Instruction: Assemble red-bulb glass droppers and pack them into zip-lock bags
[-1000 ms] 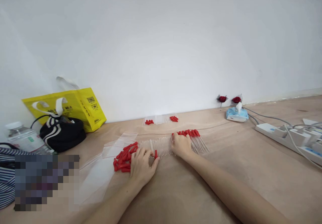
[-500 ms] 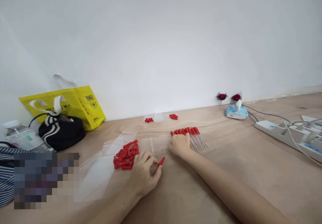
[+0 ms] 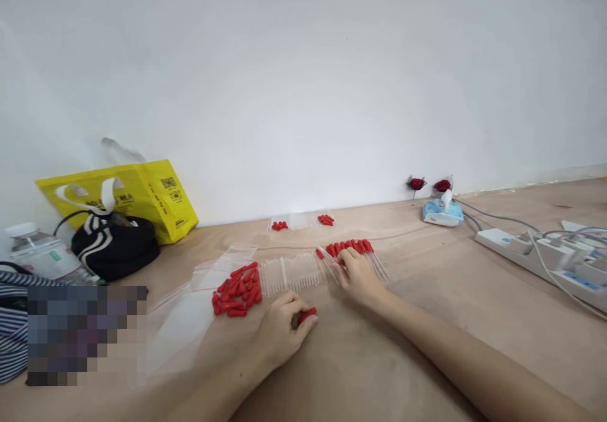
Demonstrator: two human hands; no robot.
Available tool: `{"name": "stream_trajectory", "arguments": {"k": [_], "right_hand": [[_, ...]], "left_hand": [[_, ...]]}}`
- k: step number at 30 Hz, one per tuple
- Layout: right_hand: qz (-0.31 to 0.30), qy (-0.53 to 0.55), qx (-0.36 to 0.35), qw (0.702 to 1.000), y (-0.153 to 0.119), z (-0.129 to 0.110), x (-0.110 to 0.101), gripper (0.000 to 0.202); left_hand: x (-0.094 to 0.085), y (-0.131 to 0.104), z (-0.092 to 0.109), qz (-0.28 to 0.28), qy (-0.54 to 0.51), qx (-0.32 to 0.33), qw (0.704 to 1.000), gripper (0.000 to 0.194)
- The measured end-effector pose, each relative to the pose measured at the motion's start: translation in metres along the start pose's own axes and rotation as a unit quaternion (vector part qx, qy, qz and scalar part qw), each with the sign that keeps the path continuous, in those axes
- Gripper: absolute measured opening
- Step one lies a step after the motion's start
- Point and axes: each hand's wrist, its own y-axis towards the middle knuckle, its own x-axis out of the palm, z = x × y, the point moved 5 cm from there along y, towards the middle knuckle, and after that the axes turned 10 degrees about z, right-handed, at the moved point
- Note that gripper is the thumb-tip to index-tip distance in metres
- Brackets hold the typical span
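My left hand (image 3: 283,327) is closed, pinching a red rubber dropper bulb (image 3: 307,314) between thumb and fingers just above the table. My right hand (image 3: 358,275) is closed on a clear glass dropper tube (image 3: 326,256), which slants up to the left from the fingertips. Left of the hands lies a pile of loose red bulbs (image 3: 239,289). Beside it, a row of bare glass tubes (image 3: 291,271) is laid out side by side. Behind and right of my right hand are several droppers with red bulbs fitted (image 3: 367,247), partly hidden by the hand.
Clear plastic bags (image 3: 183,327) lie at left. By the wall is another clear bag (image 3: 303,221) with red bulbs. A yellow bag (image 3: 165,200), black pouch (image 3: 118,251) and bottle (image 3: 47,260) stand left; tissues (image 3: 442,213) and a power strip (image 3: 502,245) are right.
My right hand has lifted a glass tube from the row and moved slightly right. My left hand has shifted a little right and down, turning the red bulb flatter.
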Motion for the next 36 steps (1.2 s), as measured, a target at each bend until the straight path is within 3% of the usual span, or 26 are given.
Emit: {"name": "stream_trajectory", "arguments": {"k": [4, 9, 16, 29, 36], "right_hand": [[-0.004, 0.099, -0.066, 0.993, -0.031, 0.012, -0.016, 0.016], [-0.069, 0.117, -0.135, 0.982, -0.051, -0.007, -0.021, 0.025], [-0.106, 0.12, -0.161, 0.974, -0.052, -0.022, -0.016, 0.025], [-0.111, 0.127, -0.169, 0.971, -0.055, -0.035, -0.011, 0.021], [-0.155, 0.083, -0.222, 0.959, -0.051, -0.033, -0.017, 0.023]], "left_hand": [[0.001, 0.0, 0.001, 0.019, -0.017, 0.017, 1.0, 0.017], [-0.001, 0.0, -0.004, 0.029, -0.036, -0.004, 0.999, 0.012], [0.001, -0.001, -0.009, 0.036, -0.044, -0.033, 0.998, 0.011], [0.0, 0.002, -0.012, 0.003, -0.16, -0.103, 0.982, 0.02], [-0.001, -0.001, -0.006, 0.002, -0.102, -0.044, 0.994, 0.016]]}}
